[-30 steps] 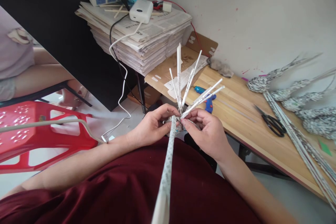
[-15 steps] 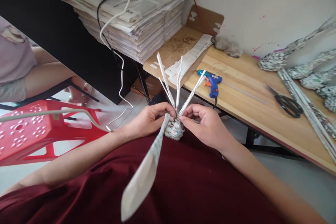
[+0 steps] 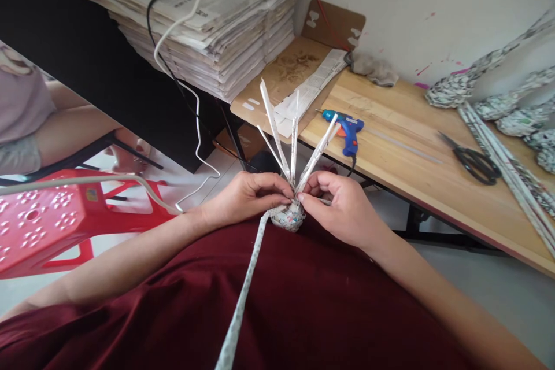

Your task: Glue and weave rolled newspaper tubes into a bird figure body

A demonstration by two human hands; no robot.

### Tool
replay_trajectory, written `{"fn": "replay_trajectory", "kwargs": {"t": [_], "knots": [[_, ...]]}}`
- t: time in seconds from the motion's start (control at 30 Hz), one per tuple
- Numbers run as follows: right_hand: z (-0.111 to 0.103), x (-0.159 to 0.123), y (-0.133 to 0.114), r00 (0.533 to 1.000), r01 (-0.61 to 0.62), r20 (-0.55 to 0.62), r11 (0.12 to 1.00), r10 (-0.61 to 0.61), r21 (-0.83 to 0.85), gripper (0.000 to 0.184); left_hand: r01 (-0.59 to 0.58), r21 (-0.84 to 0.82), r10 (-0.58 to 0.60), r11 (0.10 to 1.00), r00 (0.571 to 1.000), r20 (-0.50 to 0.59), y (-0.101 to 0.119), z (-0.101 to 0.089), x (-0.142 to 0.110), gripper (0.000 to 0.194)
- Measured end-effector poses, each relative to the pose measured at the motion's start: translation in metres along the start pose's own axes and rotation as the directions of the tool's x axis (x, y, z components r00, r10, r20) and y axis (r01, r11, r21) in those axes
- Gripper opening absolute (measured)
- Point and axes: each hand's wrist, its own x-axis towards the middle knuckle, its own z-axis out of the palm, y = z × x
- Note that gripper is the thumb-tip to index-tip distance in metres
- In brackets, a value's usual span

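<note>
The small woven ball of rolled newspaper (image 3: 288, 217) sits in the person's lap, half hidden by both hands, so its weave is hard to make out. The left hand (image 3: 243, 199) and the right hand (image 3: 342, 211) have their fingers pinched around the base of the white paper sticks (image 3: 295, 139), and one long paper strip (image 3: 243, 300) runs out of the bottom edge. Behind, the wooden counter (image 3: 411, 179) carries a blue glue gun (image 3: 347, 127) near its front edge and black scissors (image 3: 470, 159), while grey woven paper pieces (image 3: 455, 89) are cut off at the right.
</note>
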Motion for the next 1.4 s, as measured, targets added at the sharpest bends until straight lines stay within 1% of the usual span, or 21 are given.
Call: {"fn": "replay_trajectory", "kwargs": {"t": [0.17, 0.27, 0.47, 0.6, 0.7, 0.77, 0.93, 1.03, 1.1, 1.17, 1.27, 1.33, 1.4], "knots": [[-0.001, -0.004, 0.0, 0.999, 0.035, 0.003, 0.998, -0.035, -0.05, 0.005, -0.066, 0.188, 0.057, 0.98, 0.997, 0.055, 0.006, -0.004, 0.002, 0.017], [-0.001, -0.005, 0.002, 0.999, 0.034, -0.009, 0.999, -0.034, -0.043, 0.004, -0.109, 0.263, 0.091, 0.959, 0.993, 0.081, 0.008, -0.005, 0.003, 0.016], [-0.002, -0.004, 0.006, 1.0, -0.005, 0.001, 1.0, 0.005, 0.025, 0.004, -0.187, 0.306, 0.178, 0.934, 0.982, 0.057, 0.007, -0.003, 0.004, 0.016], [-0.002, -0.004, 0.012, 1.0, -0.024, 0.02, 0.996, 0.023, 0.087, 0.002, -0.262, 0.37, 0.231, 0.891, 0.965, 0.126, 0.012, -0.005, 0.006, 0.016], [-0.003, -0.005, 0.013, 1.0, -0.021, 0.025, 0.995, 0.018, 0.096, 0.002, -0.292, 0.425, 0.237, 0.857, 0.955, 0.179, 0.014, -0.005, 0.008, 0.016], [-0.004, -0.005, 0.011, 0.999, -0.023, 0.031, 0.998, 0.021, 0.066, 0.004, -0.288, 0.441, 0.233, 0.85, 0.957, 0.175, 0.014, -0.004, 0.007, 0.015], [-0.005, -0.005, 0.001, 0.999, 0.005, 0.042, 0.998, -0.003, -0.063, 0.005, -0.271, 0.423, 0.247, 0.865, 0.963, 0.112, 0.011, -0.001, 0.004, 0.012], [-0.005, -0.006, 0.0, 0.999, 0.021, 0.025, 0.998, -0.02, -0.059, 0.006, -0.269, 0.398, 0.253, 0.877, 0.963, 0.092, 0.011, 0.0, 0.003, 0.009], [-0.004, -0.006, 0.002, 0.999, 0.031, 0.008, 0.999, -0.031, -0.03, 0.005, -0.256, 0.378, 0.241, 0.89, 0.966, 0.089, 0.012, 0.0, 0.003, 0.008], [-0.003, -0.007, 0.004, 0.999, 0.038, -0.011, 0.999, -0.038, -0.018, 0.004, -0.208, 0.352, 0.189, 0.913, 0.978, 0.089, 0.014, 0.0, 0.004, 0.007], [-0.001, -0.009, 0.007, 0.997, 0.06, -0.042, 0.998, -0.061, -0.024, 0.005, -0.056, 0.289, 0.032, 0.956, 0.996, 0.088, 0.02, 0.001, 0.005, 0.008], [-0.001, -0.011, 0.008, 0.993, 0.09, -0.07, 0.996, -0.091, -0.024, 0.006, 0.054, 0.241, -0.075, 0.969, 0.994, 0.082, 0.024, 0.002, 0.006, 0.007], [0.0, -0.011, 0.007, 0.988, 0.127, -0.089, 0.992, -0.128, -0.021, 0.005, 0.123, 0.203, -0.139, 0.971, 0.988, 0.069, 0.027, 0.003, 0.007, 0.005]]}}
